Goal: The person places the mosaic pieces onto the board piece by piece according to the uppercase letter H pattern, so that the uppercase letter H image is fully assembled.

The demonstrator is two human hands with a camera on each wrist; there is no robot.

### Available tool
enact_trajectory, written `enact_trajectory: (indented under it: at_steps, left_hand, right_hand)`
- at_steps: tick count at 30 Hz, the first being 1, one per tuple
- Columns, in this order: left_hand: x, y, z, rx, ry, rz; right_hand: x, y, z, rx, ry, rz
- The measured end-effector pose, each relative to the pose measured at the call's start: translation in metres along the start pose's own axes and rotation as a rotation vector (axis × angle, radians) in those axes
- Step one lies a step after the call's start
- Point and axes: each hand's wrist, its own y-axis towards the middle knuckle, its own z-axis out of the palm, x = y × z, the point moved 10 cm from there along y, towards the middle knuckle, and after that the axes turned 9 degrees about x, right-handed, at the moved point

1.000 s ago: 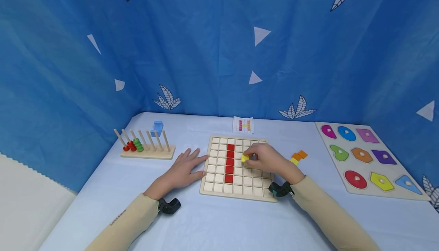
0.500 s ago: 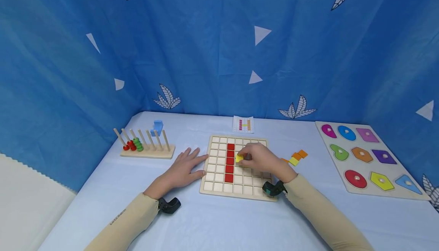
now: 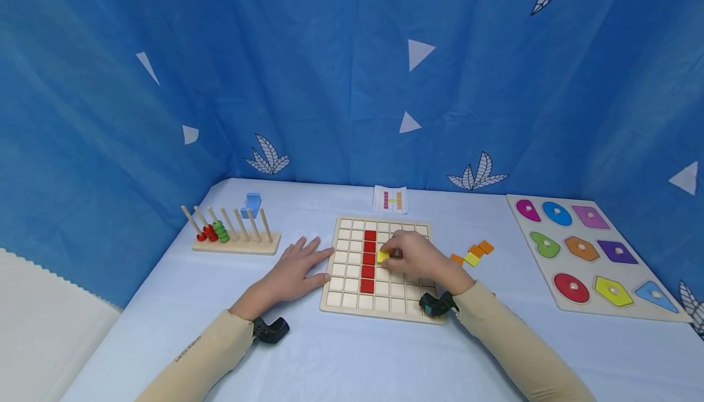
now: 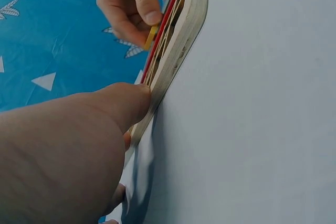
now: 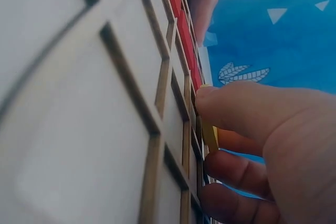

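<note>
A wooden grid board [image 3: 343,307] lies on the table with a column of red square tiles [image 3: 368,271] in its cells. My right hand [image 3: 415,254] pinches a yellow square tile [image 3: 382,256] between thumb and fingers, just right of the red column. In the right wrist view the yellow tile [image 5: 209,132] is tilted, close over the grid cells. My left hand [image 3: 297,270] lies with spread fingers at the board's left edge; in the left wrist view its thumb [image 4: 134,100] touches that edge.
Loose orange tiles [image 3: 486,247] and a yellow tile [image 3: 472,259] lie right of the board. Behind it is a printed pattern card [image 3: 390,200]. A peg stand with rings [image 3: 236,245] and a blue block [image 3: 252,204] are left; a shape puzzle [image 3: 594,255] is right.
My right hand has moved left with the yellow tile, from over the middle cells to the cell beside the red column. In the last half second it barely shifts. My left hand stays put.
</note>
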Motion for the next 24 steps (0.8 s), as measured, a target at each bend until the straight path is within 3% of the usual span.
enact_trajectory:
  at_steps: [24]
  left_hand:
    - [0.0010, 0.0010, -0.0004, 0.000, 0.000, -0.001]
  right_hand:
    - [-0.0003, -0.0005, 0.0018, 0.003, 0.030, -0.008]
